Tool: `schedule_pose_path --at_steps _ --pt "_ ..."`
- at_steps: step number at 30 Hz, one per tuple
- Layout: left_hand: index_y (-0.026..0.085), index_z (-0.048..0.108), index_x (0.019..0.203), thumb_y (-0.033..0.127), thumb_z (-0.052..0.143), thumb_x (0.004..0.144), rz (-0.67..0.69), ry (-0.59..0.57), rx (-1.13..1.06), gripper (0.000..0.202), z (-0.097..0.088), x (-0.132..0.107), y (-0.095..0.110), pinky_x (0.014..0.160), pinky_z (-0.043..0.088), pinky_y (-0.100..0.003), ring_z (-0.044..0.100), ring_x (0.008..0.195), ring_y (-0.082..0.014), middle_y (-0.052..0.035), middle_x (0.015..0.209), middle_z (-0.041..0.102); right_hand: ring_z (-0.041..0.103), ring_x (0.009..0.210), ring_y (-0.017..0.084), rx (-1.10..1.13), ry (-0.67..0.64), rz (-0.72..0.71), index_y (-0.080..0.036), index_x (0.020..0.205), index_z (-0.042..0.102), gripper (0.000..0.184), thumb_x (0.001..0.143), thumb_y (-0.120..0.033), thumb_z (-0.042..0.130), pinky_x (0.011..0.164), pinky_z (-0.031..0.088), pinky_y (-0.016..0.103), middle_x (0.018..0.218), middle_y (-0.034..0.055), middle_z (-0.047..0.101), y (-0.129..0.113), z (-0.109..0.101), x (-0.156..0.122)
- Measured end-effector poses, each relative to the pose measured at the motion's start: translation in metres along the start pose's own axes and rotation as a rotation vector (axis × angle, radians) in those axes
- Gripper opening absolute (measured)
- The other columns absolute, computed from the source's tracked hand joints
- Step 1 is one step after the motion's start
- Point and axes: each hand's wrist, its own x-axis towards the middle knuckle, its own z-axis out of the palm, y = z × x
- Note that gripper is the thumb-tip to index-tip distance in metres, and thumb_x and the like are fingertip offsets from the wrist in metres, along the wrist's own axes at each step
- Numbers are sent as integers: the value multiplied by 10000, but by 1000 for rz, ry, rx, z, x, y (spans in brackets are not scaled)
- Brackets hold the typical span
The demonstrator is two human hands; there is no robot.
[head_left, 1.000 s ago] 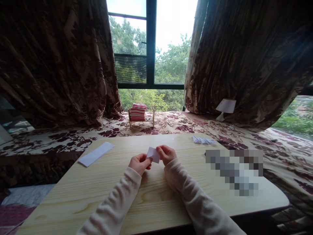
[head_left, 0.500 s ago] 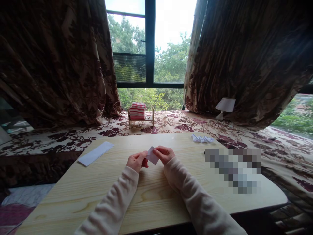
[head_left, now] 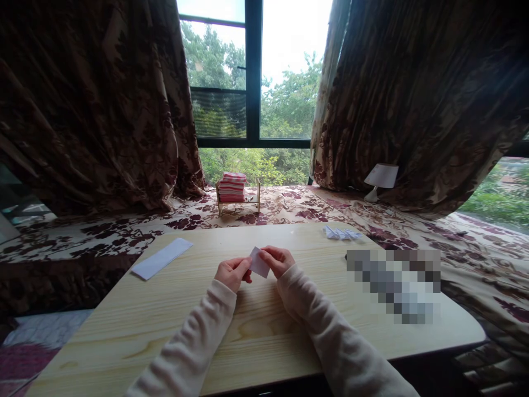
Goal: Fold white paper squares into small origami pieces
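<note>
A small folded white paper is held just above the wooden table, pinched from both sides. My left hand grips its left edge with thumb and fingers closed. My right hand curls over its upper right part, fingers closed on it. Both forearms wear cream sleeves and rest on the table.
A long white paper strip lies at the table's left far corner. Several small folded paper pieces sit at the far right. A blurred patch covers the table's right side. Beyond are a flowered cloth, a small wooden rack with striped cloths, a white lamp and curtains.
Both hands and the paper have stayed almost in place; my fingers shifted slightly on the paper, and the view tilted a little.
</note>
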Motion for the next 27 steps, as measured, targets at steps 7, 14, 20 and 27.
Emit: schedule_pose_path --at_steps 7,14,20,27 --pt "161 611 471 339 577 634 258 13 251 244 2 -3 1 456 317 -220 411 499 -109 2 486 469 471 500 102 16 -44 38 -129 652 642 266 624 -394 634 486 374 219 556 10 573 -4 5 -3" --pt "160 592 489 324 521 683 315 10 318 264 4 -5 -1 458 297 -224 400 494 -111 6 492 440 453 501 94 -76 -35 -6 -138 572 631 240 656 -361 605 470 336 206 521 -9 540 -20 5 -6" --pt "159 594 476 360 538 664 287 36 300 282 10 -7 3 426 295 -218 394 460 -104 7 469 439 290 357 55 -43 142 96 -155 423 464 468 700 -529 513 353 211 204 366 -47 352 -13 11 -1" --pt "150 634 582 386 586 646 130 177 212 249 -2 -2 4 377 308 -197 378 383 -82 40 392 427 351 349 61 7 64 160 -143 594 572 415 618 -557 597 337 246 190 406 -43 450 -7 7 -1"
